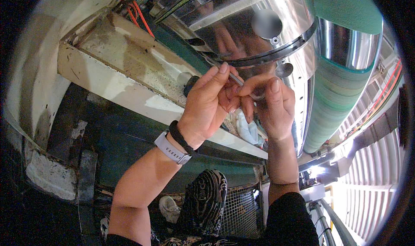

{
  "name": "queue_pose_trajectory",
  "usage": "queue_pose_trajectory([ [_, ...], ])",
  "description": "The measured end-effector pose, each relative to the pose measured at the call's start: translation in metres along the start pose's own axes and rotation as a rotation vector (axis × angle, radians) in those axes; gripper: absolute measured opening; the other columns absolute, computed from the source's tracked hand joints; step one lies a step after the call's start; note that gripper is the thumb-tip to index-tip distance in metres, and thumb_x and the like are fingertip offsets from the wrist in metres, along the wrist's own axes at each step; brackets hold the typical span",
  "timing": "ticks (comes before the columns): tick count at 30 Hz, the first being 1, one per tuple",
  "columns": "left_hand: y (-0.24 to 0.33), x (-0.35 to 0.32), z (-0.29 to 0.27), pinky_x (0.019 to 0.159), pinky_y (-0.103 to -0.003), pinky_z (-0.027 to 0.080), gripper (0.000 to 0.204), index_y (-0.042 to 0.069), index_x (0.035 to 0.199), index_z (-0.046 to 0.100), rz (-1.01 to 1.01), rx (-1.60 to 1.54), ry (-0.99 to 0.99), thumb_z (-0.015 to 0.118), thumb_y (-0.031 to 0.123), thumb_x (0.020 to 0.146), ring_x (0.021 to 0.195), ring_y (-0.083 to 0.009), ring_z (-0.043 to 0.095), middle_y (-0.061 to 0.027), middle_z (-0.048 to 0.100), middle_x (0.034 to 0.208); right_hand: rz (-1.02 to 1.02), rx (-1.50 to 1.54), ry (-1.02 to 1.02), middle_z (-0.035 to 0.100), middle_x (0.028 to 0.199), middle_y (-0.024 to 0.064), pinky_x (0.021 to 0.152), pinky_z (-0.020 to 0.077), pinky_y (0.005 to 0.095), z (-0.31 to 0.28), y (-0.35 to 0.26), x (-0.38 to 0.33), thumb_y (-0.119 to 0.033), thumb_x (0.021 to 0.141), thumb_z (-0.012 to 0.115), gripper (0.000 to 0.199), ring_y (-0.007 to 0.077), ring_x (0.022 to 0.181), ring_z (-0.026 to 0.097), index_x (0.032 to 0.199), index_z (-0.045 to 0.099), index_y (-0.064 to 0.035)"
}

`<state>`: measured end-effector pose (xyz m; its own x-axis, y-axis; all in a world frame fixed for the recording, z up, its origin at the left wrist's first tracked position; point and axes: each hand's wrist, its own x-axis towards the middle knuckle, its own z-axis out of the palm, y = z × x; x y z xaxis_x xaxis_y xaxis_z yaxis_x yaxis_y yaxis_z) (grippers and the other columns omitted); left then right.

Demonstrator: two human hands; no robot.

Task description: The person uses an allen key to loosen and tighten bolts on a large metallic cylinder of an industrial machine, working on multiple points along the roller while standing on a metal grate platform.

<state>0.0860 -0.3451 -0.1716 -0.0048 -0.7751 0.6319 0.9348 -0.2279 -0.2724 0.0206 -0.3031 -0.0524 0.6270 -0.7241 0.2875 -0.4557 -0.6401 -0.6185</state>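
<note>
Both my hands meet in front of a shiny metal cylinder (242, 34) with a dark band, round holes and small screws. My left hand (205, 97) is closed, its thumb up, pinching a slim grey metal rod (236, 79). The curled fingers of my right hand (276, 105) close at the rod's right end, which they hide. A pale curved edge (258, 97) shows among those fingers; I cannot tell what it belongs to. The rod's left part is hidden behind my left fingers. The fingertips are just below the cylinder's dark band (268, 57).
A worn cream metal beam (125, 79) runs under my hands. White crumpled cloth or plastic (248, 127) lies beyond my left wrist. To the right is a green-covered roller (333, 94). Orange cables (140, 17) hang at the upper left. Wire mesh (240, 207) stands near my knee.
</note>
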Motion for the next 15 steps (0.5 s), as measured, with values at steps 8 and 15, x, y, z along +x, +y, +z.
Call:
queue_pose_trajectory([
  [8,0.009,0.005,0.003,0.054,-0.023,0.045,0.027,0.007,0.095,0.056,-0.030,-0.034,0.064,0.039,0.028,0.095,0.066,-0.0105,0.056,-0.0037,0.062,0.084,0.152,0.478,-0.100,0.056,0.072,0.0153,0.044,0.0471,0.0281,0.000,-0.004,0.015,-0.034,0.094,0.038,0.040,0.0208,0.050,0.056,0.095,0.049,0.0044],
  [15,0.013,0.004,-0.006,0.062,-0.025,0.049,0.024,0.008,0.094,0.057,-0.047,-0.042,0.040,0.045,0.030,0.093,0.070,-0.0112,0.059,-0.0033,0.062,0.086,0.139,0.535,-0.113,0.055,0.068,0.0193,0.051,0.0502,0.0390,0.004,0.005,0.004,-0.025,0.089,0.042,0.031,0.0316,0.050,0.056,0.097,0.045,0.0046],
])
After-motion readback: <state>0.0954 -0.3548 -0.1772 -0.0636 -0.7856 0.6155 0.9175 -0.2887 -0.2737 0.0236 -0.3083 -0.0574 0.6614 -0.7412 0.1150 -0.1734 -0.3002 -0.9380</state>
